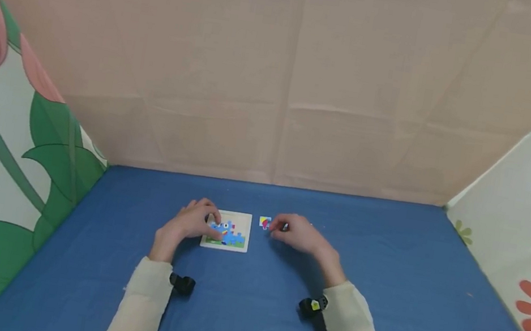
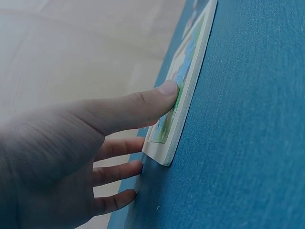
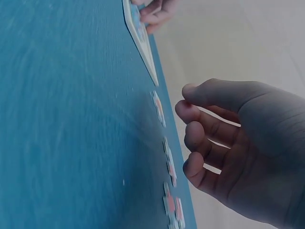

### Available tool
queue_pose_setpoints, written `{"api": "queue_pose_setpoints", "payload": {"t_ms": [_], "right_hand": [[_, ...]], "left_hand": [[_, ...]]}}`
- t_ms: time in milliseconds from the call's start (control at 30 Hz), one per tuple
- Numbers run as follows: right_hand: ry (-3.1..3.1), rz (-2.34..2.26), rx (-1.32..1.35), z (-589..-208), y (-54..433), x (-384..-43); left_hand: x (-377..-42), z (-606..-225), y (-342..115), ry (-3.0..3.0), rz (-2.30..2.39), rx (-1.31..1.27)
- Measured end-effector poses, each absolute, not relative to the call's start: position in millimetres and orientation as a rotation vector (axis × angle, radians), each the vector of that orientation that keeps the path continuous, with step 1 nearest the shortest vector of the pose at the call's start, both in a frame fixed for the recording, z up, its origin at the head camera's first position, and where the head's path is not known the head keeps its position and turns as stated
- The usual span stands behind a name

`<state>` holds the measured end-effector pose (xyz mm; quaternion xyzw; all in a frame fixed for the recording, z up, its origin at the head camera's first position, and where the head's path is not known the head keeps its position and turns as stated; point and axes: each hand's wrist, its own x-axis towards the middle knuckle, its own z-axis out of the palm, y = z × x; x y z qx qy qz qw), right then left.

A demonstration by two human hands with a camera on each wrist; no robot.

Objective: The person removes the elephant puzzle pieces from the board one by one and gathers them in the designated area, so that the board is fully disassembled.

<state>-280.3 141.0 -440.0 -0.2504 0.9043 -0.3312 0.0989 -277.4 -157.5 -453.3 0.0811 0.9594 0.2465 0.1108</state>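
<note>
A small square jigsaw puzzle board [image 1: 246, 234] with a pale frame lies on the blue table; its picture shows a blue figure over green. My left hand [image 1: 190, 219] reaches over the board's left side, thumb [image 2: 164, 93] and index finger over the picture. The other fingers extend past the board's edge in the left wrist view. To the right of the board lies a loose puzzle piece [image 1: 264, 222] with red, yellow and blue on it. My right hand [image 1: 300, 233] hovers just beside that piece, fingers loosely bent, thumb near the index fingertip, nothing visible between them.
Several more loose puzzle pieces [image 3: 169, 162] lie in a line under my right hand, mostly hidden in the head view. A beige cloth wall [image 1: 285, 105] rises behind the table [image 1: 243, 311], with flower-printed panels [image 1: 516, 248] at both sides.
</note>
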Motion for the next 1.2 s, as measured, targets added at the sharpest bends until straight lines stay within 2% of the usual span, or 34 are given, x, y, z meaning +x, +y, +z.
{"api": "queue_pose_setpoints", "payload": {"t_ms": [867, 1200], "right_hand": [[2.652, -0.913, -0.949, -442, 85, -292], [2.679, -0.873, -0.939, -444, 67, -296]], "left_hand": [[-278, -450, -154, 2.812, 0.691, 0.21], [-278, -452, -154, 2.822, 0.676, 0.203]]}}
